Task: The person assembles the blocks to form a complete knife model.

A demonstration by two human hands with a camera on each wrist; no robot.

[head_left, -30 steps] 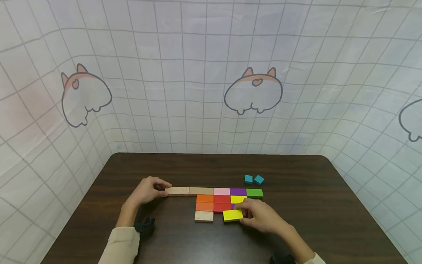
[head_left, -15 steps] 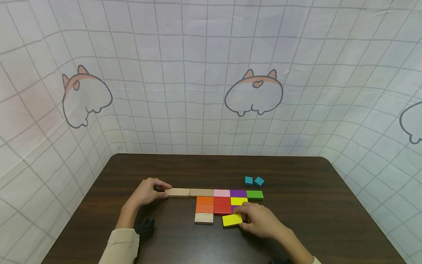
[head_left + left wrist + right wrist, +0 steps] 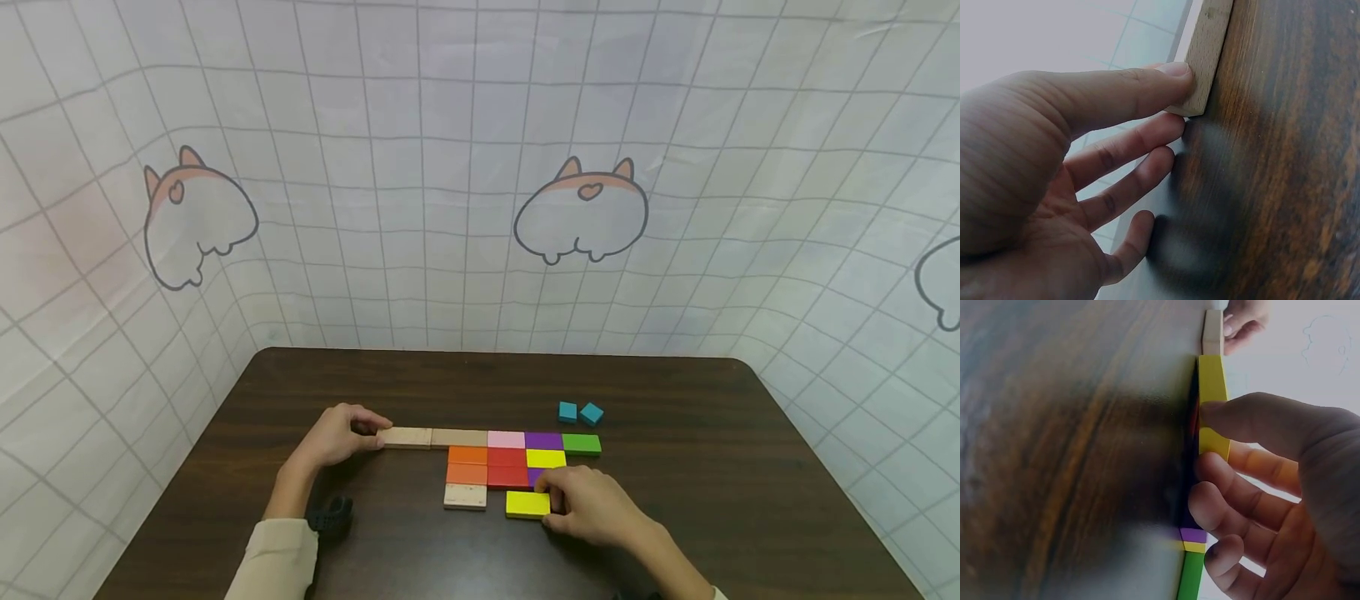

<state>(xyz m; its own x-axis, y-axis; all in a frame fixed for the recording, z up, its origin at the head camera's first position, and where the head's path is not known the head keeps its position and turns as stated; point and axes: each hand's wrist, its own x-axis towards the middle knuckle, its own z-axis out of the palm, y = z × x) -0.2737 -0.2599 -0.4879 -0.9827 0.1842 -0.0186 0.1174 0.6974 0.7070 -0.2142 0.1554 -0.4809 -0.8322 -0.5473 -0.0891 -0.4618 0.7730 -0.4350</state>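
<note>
In the head view my right hand (image 3: 592, 502) pinches a yellow wooden block (image 3: 528, 504) by its right end, just in front of a flat layout of coloured blocks. The right wrist view shows the thumb on the long side of that block and the other fingers bent beneath. My left hand (image 3: 341, 435) grips the outer end of a plain wooden block (image 3: 406, 437), thumb on its near side. That block starts a row continuing with another plain block (image 3: 459, 437), a pink block (image 3: 506, 438), a purple block (image 3: 543, 440) and a green block (image 3: 581, 443).
Below the row lie two orange blocks (image 3: 467, 473), two red blocks (image 3: 507, 475), a second yellow block (image 3: 546, 458) and a partly covered purple piece. A plain block (image 3: 465, 497) sits nearest. Two blue blocks (image 3: 567, 412) rest behind, on the dark table (image 3: 337, 379).
My right hand has drawn the yellow block slightly toward me, away from the layout, and turned it from slanted to nearly straight. The left hand has stayed in place.
</note>
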